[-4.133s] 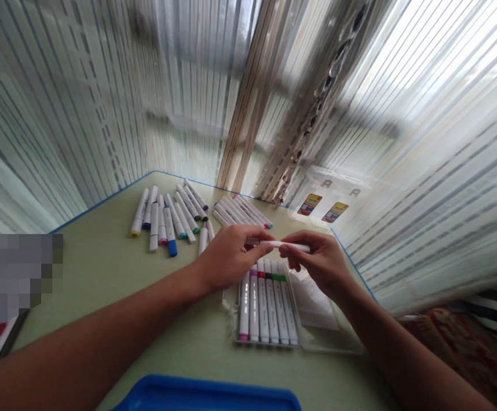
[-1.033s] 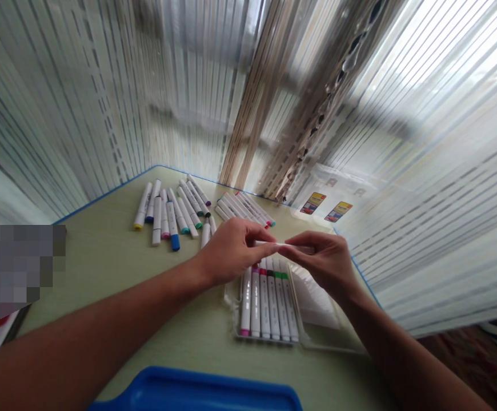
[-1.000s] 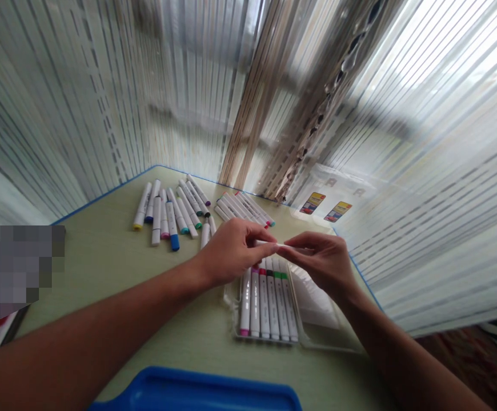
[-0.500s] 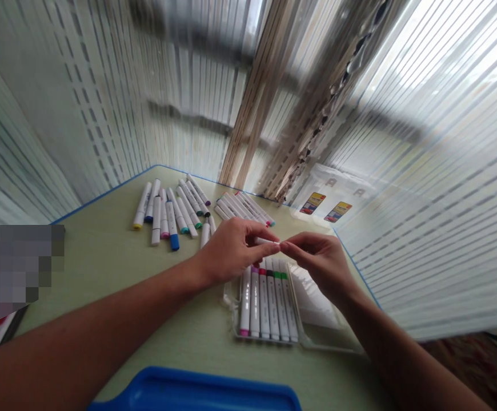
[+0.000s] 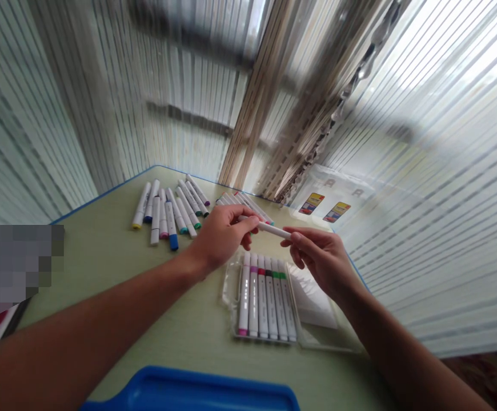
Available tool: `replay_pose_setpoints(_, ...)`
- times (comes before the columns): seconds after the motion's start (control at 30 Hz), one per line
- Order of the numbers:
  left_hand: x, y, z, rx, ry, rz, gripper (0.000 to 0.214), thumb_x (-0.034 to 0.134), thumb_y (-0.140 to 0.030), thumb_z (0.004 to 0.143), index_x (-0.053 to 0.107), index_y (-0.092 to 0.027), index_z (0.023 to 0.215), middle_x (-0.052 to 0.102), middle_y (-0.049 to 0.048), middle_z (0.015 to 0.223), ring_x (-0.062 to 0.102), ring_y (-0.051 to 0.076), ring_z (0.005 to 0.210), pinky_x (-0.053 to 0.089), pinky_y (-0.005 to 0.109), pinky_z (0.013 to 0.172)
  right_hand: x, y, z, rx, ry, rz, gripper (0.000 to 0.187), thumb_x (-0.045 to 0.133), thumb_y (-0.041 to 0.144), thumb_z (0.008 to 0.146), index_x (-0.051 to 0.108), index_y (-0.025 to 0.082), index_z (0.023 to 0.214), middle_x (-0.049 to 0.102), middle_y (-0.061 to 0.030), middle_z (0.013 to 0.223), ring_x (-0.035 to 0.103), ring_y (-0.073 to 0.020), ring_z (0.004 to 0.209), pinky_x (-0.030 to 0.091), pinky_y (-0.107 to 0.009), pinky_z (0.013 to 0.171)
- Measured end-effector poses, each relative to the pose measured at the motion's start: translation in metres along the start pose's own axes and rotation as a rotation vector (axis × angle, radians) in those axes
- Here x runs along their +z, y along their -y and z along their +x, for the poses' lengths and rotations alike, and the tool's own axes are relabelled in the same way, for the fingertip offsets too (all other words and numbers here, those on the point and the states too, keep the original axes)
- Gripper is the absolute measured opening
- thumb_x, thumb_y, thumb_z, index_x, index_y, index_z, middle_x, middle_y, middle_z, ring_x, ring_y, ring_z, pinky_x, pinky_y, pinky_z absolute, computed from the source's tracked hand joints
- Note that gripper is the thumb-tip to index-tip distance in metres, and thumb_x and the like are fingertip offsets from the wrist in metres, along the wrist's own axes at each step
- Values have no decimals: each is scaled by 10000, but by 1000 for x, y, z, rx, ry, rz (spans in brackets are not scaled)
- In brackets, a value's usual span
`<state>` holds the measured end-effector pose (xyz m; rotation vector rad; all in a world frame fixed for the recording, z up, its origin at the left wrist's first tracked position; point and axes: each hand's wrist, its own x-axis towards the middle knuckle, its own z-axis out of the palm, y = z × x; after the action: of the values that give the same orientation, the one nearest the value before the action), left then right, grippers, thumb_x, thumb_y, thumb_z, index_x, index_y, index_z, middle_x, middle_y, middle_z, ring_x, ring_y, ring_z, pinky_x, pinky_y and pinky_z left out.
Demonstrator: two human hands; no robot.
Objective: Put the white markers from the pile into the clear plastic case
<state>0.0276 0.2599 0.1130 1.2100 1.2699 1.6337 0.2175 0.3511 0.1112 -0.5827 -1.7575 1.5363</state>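
Between both hands a white marker [image 5: 275, 230] is stretched level above an open case. My left hand [image 5: 223, 234] pinches its left end, and my right hand [image 5: 317, 251] grips the right end between thumb and fingers. Below them lies the clear plastic case [image 5: 297, 337] with a row of white markers [image 5: 268, 308] in it, banded in pink, purple, red, black and green. Behind my left hand, a second group of markers [image 5: 248, 202] is partly hidden by it.
Loose markers [image 5: 169, 214] with coloured ends lie on the green table [image 5: 180, 319] to the left. A clear package with two labels [image 5: 323, 208] sits at the back right. In front is a blue tray [image 5: 205, 388]. Striped curtains [image 5: 180, 114] hang along the table's far edges.
My hands have moved apart and slightly up, and more of the white marker now shows between them. My left hand has shifted left, uncovering the tops of the markers in the case.
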Motion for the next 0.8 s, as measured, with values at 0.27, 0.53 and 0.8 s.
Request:
replay_pose_setpoints(0.27,0,-1,1,-80,-80,-150,94,552,-167,835,633,-123,820,595,15,628,563,113,506,492,227,474,1,4,-3,4,108,124,222,658,283,873,766,219,1056,753,-103,919,552,-103,533,377,-236,441)
replay_pose_setpoints(0.53,3,-4,-1,-117,-110,-225,116,500,-136,868,584,-140,788,534,-15,570,536,104,460,457,210,434,-1,4,-4,-2,175,124,277,685,329,854,741,261,1116,759,-94,971,573,-122,535,417,-257,446)
replay_pose_setpoints(0.8,3,-5,1,-121,-101,-234,159,450,-120,895,573,-141,798,509,-23,558,533,107,454,462,216,433,-2,6,-5,32,230,121,322,690,338,848,722,257,1158,750,-109,1031,601,-123,554,442,-262,458)
